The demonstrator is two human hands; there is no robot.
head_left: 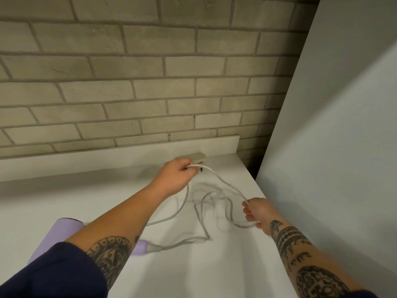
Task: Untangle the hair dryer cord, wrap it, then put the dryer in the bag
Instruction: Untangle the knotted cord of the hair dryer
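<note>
Head view: left hand, right hand hold seemingly tangled cord.

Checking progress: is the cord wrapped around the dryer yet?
No, the cord lies in loose loops on the counter beside the dryer.

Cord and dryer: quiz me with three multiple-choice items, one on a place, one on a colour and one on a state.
1. Where is the dryer?
A. on the counter, near left
B. on the floor
C. in a drawer

2. What colour is the dryer?
A. black
B. lilac
C. red

3. What state is the cord in?
A. wound round the dryer
B. in loose loops, held at two spots
C. cut in two

Answers:
1. A: it lies on the white top at the near left.
2. B: its body is pale purple.
3. B: the left hand and right hand each grip it, with loops lying between them.
</note>
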